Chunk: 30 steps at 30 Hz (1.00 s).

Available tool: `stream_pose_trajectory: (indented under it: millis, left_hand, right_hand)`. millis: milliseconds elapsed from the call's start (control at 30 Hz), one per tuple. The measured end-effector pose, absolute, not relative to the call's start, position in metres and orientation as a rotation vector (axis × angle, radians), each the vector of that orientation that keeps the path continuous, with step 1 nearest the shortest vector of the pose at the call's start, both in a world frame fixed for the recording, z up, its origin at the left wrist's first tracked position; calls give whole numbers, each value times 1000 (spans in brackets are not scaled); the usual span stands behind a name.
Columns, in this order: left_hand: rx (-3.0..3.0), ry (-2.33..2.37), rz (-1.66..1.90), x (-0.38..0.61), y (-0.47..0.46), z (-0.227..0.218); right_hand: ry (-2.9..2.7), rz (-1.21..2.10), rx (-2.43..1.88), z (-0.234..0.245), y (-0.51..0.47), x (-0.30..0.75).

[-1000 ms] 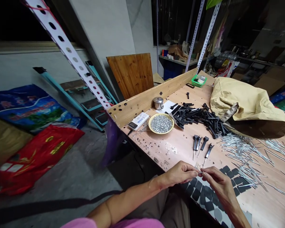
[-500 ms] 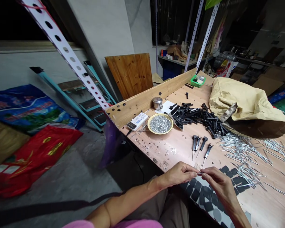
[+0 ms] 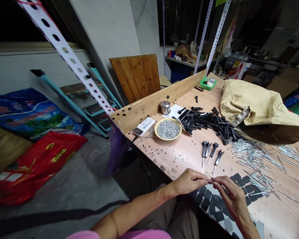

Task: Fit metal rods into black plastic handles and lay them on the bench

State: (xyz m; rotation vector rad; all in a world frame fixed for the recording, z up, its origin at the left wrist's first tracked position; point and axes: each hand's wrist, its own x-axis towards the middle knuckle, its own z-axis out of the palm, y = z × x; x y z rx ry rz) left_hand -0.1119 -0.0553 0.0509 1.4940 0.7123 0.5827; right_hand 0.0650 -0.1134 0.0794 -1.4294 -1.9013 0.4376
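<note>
My left hand (image 3: 190, 182) is closed in a pinch, thumb against fingers, over the table's near edge. My right hand (image 3: 229, 190) faces it, also pinched. Between the fingertips shows the short end of a thin metal rod (image 3: 210, 181); the fingers hide most of it. Just beyond the hands lie several black plastic parts with rods in them (image 3: 211, 154). Under and beside my right hand are dark rounded pads (image 3: 215, 203) on a light sheet. Loose metal rods (image 3: 259, 176) are heaped to the right.
A yellow bowl of small metal nuts (image 3: 168, 129) stands beyond my left hand, near a white device (image 3: 144, 126) and a metal pot (image 3: 165, 107). Behind are piled black plastic parts (image 3: 204, 121) and a large paper sack (image 3: 261, 106). A wooden board (image 3: 144, 105) edges the table.
Both hands keep nearly the same place and pinch. The view has shifted very slightly.
</note>
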Motion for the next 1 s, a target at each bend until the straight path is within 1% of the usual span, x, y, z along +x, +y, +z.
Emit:
stream_pose_trajectory:
  millis: [133,267,467,600,733,833,900,1000]
  left_hand:
    - [1824,743,763,-108,-61,49]
    - [2012,745,763,-106,-65,48]
    - [2053,722,733,-106,-68,45]
    - [1997,650,740,-104,-68,46]
    - [1745,683,715,-102,-64,51]
    - [1636,699,692,-101,-61,54]
    - [1632,698,696,-101,-60,53]
    - [1674,696,698,-100,-62,52]
  right_hand:
    - [-1937,299,-1474,76,-116,62]
    - [-2006,165,-1480,72,-116,61]
    - [-2145,-124,-1461,66,-113,63]
    - [-2152,-103,-1490,65,-115,66]
    - [-2021,67,-1696,72,-117,75]
    - [-2016,156,-1624,81,-117,80]
    - [-2095,141,-1509,85,-116,80]
    - [-2188,-44,-1427,85,-114,74]
